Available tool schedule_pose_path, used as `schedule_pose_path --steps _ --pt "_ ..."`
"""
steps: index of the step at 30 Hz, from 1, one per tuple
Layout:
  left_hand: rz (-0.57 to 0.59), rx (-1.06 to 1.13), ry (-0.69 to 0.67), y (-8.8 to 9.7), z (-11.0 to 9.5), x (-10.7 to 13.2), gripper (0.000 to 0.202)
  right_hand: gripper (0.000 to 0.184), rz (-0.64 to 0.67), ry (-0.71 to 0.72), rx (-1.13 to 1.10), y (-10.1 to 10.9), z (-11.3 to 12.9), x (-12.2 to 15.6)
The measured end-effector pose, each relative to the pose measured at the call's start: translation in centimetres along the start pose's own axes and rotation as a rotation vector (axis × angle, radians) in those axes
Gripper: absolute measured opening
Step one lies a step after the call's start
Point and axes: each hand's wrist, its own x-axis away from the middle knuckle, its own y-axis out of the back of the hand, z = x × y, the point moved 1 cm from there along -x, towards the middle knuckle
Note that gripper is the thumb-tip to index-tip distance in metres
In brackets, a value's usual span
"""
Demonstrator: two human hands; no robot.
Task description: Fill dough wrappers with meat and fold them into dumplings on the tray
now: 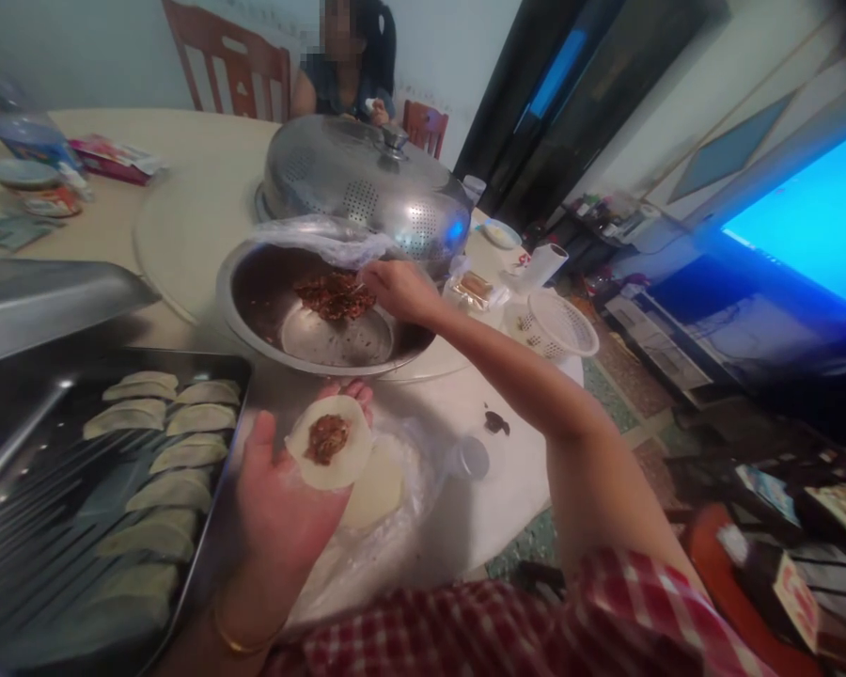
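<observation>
Red plaid clothing point(493, 621) comes nearest the camera, and a loose fold could brush the edge of the counter point(511, 498). On that counter, the metal tray point(35, 508) sits close beside the left forearm, so a swing of the elbow might jolt it. Behind the bowl stands a big pot under a domed lid point(367, 169); reaching too far could knock against it. Plastic film point(317, 243) droops over the far rim of the metal bowl point(254, 310), near enough to the right hand point(401, 291) to snag or fall into the filling point(331, 296). Those fingers are curled at the filling; whether they grip a utensil I cannot tell. Palm up, the left hand point(289, 508) has its fingers spread open, with the round wrapper point(352, 451) lying unclasped across them, above the spare wrappers point(377, 489); a tilt could slide it off. Folded dumplings point(173, 494) line the tray's right side, close enough that they may stick together. Smallest, the mound of filling point(328, 439) sits mid-wrapper with a bare margin around it; too much more would likely smear that margin and spoil a seal.
</observation>
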Motion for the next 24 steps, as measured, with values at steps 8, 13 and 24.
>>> schedule_pose_path --steps 8,13,24 --pt "-0.192 -0.059 -0.051 -1.6 0.2 0.4 0.067 0.032 -0.022 -0.059 -0.129 -0.7 -0.8 -0.4" --pt "-0.170 -0.040 -0.023 -1.4 0.2 0.3 0.066 0.031 -0.018 -0.122 -0.246 -0.9 -0.9 -0.4" --pt "-0.067 -0.034 -0.014 0.0 0.0 0.0 0.072 0.028 0.117 -0.207 -0.668 -2.7 2.8 -1.2"
